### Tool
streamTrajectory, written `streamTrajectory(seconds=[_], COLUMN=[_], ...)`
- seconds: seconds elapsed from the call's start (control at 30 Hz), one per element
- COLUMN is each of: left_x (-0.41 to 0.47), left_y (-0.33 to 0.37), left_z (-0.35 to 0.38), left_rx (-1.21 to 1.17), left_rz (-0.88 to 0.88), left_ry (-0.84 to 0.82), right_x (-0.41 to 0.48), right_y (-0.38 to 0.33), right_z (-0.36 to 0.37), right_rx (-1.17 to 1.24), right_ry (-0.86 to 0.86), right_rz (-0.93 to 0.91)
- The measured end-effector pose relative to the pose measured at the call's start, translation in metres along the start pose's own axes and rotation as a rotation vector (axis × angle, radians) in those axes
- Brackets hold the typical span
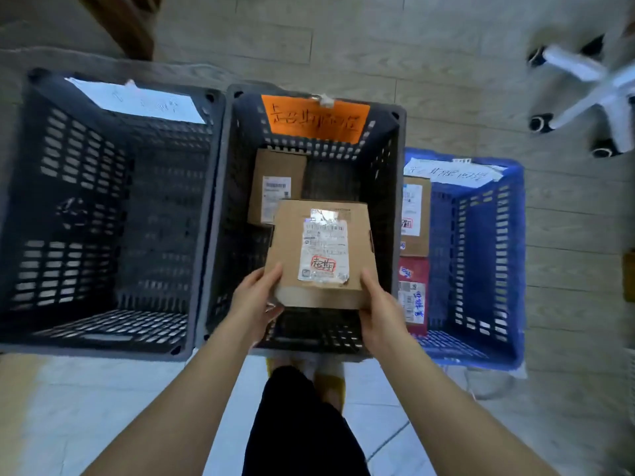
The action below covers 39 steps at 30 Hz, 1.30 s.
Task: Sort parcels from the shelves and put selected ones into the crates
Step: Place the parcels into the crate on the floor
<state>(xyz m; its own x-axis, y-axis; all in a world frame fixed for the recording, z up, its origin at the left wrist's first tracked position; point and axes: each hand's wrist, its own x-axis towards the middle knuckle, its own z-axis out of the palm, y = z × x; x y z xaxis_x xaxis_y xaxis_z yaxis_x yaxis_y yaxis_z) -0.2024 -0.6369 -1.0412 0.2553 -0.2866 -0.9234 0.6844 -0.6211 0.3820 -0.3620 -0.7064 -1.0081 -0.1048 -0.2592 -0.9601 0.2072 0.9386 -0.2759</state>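
Left dark crate [31,214] with a white label: no parcels visible inside. Middle dark crate [395,139], orange label [314,120]: one cardboard box [275,173] already lies at the bottom. Above it, the left hand [256,298] and right hand [379,305] clasp a labelled cardboard parcel [321,255] by its near corners (red marking on its label), not yet released. Blue crate [512,252]: a brown box [415,214] and a red parcel [412,293] are sorted. Shelves out of view, so the remaining work cannot be judged.

Chair base [594,94] blurred, cut by right edge; white crate label [137,101] writing unreadable.
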Motion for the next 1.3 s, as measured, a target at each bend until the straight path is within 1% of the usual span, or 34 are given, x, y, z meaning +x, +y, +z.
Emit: streamTrajectory(seconds=[0.1, 0.23, 0.4, 0.5, 0.6, 0.67, 0.73, 0.8, 0.93, 1.0, 1.1, 1.17, 1.23, 1.3], left_x=[0.079, 0.168, 0.231, 0.249, 0.268, 0.282, 0.294, 0.298, 0.268, 0.239, 0.179, 0.128, 0.071, 0.01], left_y=[-0.001, -0.005, -0.01, -0.01, -0.004, 0.0, 0.002, 0.0, -0.001, 0.005, 0.023, 0.038, 0.054, 0.07], left_z=[0.02, 0.046, 0.07, 0.085, 0.099, 0.107, 0.113, 0.115, 0.106, 0.094, 0.073, 0.059, 0.042, 0.022], left_rx=[0.006, -0.056, -0.154, -0.218, -0.3, -0.32, -0.306, -0.303, -0.187, -0.162, -0.168, -0.155, -0.164, -0.199], left_rz=[0.032, 0.058, 0.017, -0.069, -0.112, -0.119, -0.127, -0.145, -0.157, -0.164, -0.13, -0.108, -0.093, -0.062], left_ry=[-0.02, -0.071, -0.027, -0.047, -0.038, 0.002, 0.039, 0.035, -0.081, -0.055, 0.021, 0.03, 0.019, 0.011], right_x=[0.068, 0.145, 0.212, 0.24, 0.269, 0.288, 0.305, 0.311, 0.288, 0.256, 0.191, 0.139, 0.08, 0.019], right_y=[-0.001, -0.005, -0.012, -0.009, -0.015, -0.024, -0.033, -0.033, -0.022, -0.02, -0.026, -0.033, -0.04, -0.044], right_z=[0.025, 0.056, 0.081, 0.09, 0.096, 0.101, 0.107, 0.109, 0.102, 0.098, 0.1, 0.107, 0.116, 0.126], right_rx=[0.215, 0.431, 0.543, 0.476, 0.311, 0.198, 0.227, 0.226, 0.078, 0.024, -0.041, -0.1, -0.221, -0.366], right_ry=[0.071, 0.079, 0.138, 0.13, 0.155, 0.121, 0.076, 0.031, 0.003, 0.012, 0.005, -0.012, -0.041, -0.112], right_rz=[-0.045, -0.067, -0.096, -0.12, -0.124, -0.097, -0.062, -0.049, -0.016, 0.015, 0.008, -0.016, -0.056, -0.135])
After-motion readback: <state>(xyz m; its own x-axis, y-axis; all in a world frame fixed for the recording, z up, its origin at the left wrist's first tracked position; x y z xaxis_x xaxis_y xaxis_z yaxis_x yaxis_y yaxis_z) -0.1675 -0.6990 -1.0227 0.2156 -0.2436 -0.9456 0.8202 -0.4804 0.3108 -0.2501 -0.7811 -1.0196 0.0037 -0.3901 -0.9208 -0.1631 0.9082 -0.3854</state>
